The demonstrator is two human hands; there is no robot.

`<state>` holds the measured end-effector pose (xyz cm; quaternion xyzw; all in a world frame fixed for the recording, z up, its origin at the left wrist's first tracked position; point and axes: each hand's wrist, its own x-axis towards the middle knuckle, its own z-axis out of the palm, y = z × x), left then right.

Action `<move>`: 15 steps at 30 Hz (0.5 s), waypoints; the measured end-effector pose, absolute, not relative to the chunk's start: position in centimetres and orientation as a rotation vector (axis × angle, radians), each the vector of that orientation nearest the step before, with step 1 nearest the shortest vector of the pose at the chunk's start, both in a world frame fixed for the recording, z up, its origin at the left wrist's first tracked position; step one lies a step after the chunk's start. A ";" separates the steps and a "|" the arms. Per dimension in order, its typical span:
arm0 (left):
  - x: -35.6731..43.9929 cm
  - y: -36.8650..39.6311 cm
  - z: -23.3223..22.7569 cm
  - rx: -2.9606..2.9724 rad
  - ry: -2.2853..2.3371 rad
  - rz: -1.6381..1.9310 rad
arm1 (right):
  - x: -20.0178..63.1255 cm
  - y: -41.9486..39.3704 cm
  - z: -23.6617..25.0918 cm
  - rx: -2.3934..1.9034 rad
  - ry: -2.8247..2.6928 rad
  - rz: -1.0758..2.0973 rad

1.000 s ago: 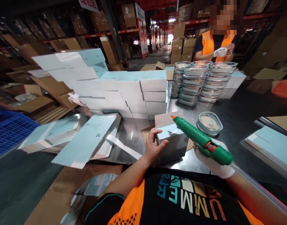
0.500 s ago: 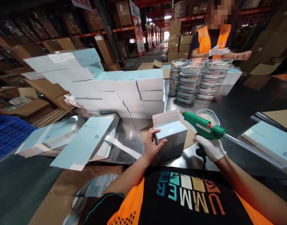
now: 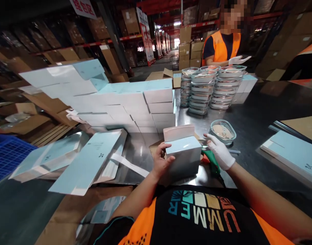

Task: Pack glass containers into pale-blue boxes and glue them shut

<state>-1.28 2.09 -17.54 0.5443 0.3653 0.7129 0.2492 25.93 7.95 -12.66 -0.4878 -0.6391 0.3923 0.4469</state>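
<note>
My bare left hand (image 3: 161,162) grips the left side of a small light-blue carton (image 3: 184,158), thumb at the front and fingers on the top edge. The carton stands upright on the table, its far flap raised. My right hand (image 3: 221,153), in a white glove, is by the carton's right edge with its fingers stretched out and nothing held. Partly hidden under that hand, a green glue gun (image 3: 213,162) lies on the table. Just beyond sits a lidded glass container (image 3: 223,132).
Stacked light-blue cartons (image 3: 120,102) form a wall at back left. Glass containers (image 3: 201,88) stand in piles at the back. Flattened cartons (image 3: 88,160) lie left, more cartons (image 3: 295,151) right. A co-worker (image 3: 222,47) in an orange vest stands across the metal table (image 3: 252,112).
My right hand has let go of the glue gun, which now lies on the table, and has moved up and left toward the carton. My left hand still holds the carton.
</note>
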 end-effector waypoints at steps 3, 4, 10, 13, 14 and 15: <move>-1.4 2.1 -17.6 1.528 0.979 1.895 | 21.7 7.7 -10.9 -0.958 -1.631 1.171; -1.5 2.0 -17.6 1.541 0.984 1.895 | 20.8 7.6 -10.6 -0.924 -1.657 1.197; -1.6 2.3 -16.8 1.496 0.859 2.055 | 22.7 8.2 -11.2 -0.666 -1.925 0.978; -2.4 2.7 -15.7 1.665 0.794 1.978 | 23.9 8.3 -11.9 -0.571 -2.018 0.854; -2.9 2.8 -15.3 1.768 0.785 1.913 | 24.0 8.2 -12.0 -0.538 -2.023 0.860; -3.4 2.9 -15.0 1.861 0.770 1.844 | 23.9 8.0 -12.1 -0.515 -2.021 0.883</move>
